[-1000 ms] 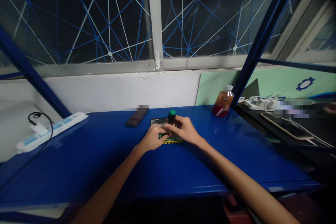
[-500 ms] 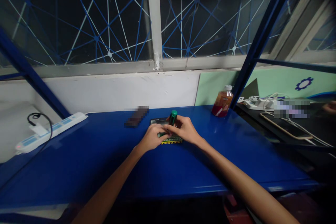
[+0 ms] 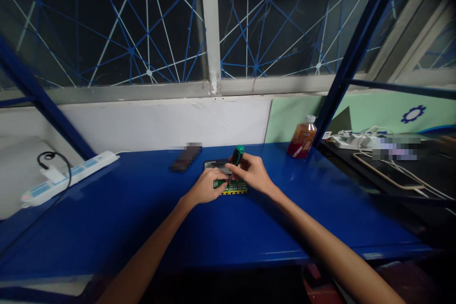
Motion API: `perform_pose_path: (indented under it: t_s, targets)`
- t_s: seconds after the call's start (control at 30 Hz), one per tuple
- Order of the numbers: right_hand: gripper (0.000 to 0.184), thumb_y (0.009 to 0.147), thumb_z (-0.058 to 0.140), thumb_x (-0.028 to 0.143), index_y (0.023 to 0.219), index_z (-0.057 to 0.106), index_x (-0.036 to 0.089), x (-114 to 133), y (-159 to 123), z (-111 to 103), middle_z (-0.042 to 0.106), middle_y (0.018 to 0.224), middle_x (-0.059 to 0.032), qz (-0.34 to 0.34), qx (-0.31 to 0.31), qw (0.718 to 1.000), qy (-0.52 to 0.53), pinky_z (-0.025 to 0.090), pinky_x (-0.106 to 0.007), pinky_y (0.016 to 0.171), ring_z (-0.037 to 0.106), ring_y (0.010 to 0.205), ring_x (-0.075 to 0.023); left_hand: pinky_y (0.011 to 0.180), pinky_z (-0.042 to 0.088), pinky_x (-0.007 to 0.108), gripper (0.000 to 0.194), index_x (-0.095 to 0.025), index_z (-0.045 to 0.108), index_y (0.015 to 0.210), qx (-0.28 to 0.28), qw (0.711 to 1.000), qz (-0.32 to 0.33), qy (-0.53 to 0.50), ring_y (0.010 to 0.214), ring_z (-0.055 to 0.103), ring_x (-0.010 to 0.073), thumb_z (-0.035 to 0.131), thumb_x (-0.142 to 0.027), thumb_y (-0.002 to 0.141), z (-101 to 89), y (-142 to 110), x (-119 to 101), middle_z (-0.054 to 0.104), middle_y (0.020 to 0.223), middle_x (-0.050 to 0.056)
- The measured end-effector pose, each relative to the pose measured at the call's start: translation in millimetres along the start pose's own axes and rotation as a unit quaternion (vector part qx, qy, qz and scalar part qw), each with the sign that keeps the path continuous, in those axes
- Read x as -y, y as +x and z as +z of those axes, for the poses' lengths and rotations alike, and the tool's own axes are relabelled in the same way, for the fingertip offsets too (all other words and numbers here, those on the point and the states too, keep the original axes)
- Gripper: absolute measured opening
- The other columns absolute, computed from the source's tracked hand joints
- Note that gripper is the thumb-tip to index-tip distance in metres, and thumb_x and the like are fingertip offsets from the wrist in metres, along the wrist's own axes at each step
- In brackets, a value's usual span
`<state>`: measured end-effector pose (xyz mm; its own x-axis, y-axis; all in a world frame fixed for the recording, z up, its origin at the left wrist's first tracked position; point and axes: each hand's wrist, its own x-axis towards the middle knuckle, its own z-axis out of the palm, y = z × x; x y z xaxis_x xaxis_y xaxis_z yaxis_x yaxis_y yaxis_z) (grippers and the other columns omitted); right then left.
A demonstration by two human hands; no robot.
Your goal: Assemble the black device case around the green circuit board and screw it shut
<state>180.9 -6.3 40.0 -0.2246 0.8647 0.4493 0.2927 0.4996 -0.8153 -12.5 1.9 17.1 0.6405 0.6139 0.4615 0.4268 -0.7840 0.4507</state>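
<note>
A small green circuit board (image 3: pixel 235 188) with a yellow strip along its near edge lies on the blue table (image 3: pixel 231 228). My left hand (image 3: pixel 204 187) is closed on the board's left end, holding it down. My right hand (image 3: pixel 251 171) grips a green-handled screwdriver (image 3: pixel 235 156), which leans to the right with its tip down on the board. A dark flat tray (image 3: pixel 216 165) lies just behind the board.
A dark blurred object (image 3: pixel 185 157) lies behind and to the left. An orange drink bottle (image 3: pixel 302 137) stands at the back right. A white power strip (image 3: pixel 67 176) with a black cable lies at the left edge. Chargers and a phone (image 3: pixel 388 171) sit on the neighbouring table.
The screwdriver handle has risen and tilted to the right, and my right hand has lifted slightly with it. My left hand stays on the board.
</note>
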Motion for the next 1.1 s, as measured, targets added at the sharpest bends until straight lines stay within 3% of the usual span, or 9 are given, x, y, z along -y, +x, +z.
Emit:
perform_pose_path:
  t_s: [0.27, 0.67, 1.1]
  targets:
    - [0.030, 0.083, 0.063, 0.045, 0.088, 0.065, 0.016, 3.9, -2.2, 1.1, 0.065, 0.059, -0.0015, -0.002, 0.027, 0.999, -0.030, 0.042, -0.027, 0.052, 0.059, 0.054, -0.0143, 0.084, 0.050, 0.035, 0.020, -0.018, 0.074, 0.087, -0.003, 0.999, -0.022, 0.024, 0.090, 0.067, 0.0219, 0.057, -0.012, 0.079, -3.0, 1.0, -4.3, 0.074, 0.093, 0.006]
    - [0.030, 0.083, 0.063, 0.044, 0.091, 0.064, 0.016, 3.7, -1.1, -0.1, 0.065, 0.059, -0.0012, 0.004, 0.016, 1.000, -0.019, 0.043, -0.028, 0.053, 0.059, 0.054, -0.0145, 0.087, 0.050, 0.033, 0.022, -0.018, 0.074, 0.090, 0.008, 1.000, -0.021, 0.017, 0.091, 0.067, 0.0209, 0.057, -0.010, 0.079, -1.7, -0.5, 0.1, 0.074, 0.094, 0.006]
    - [0.031, 0.084, 0.059, 0.047, 0.086, 0.062, 0.017, 10.1, -1.6, -0.6, 0.063, 0.064, -0.0017, 0.000, 0.047, 0.998, -0.035, 0.042, -0.028, 0.054, 0.056, 0.058, -0.0142, 0.084, 0.049, 0.032, 0.011, -0.020, 0.075, 0.085, -0.008, 1.000, -0.026, -0.014, 0.089, 0.067, 0.0193, 0.064, -0.021, 0.084, -0.7, 3.4, -0.7, 0.075, 0.092, 0.004]
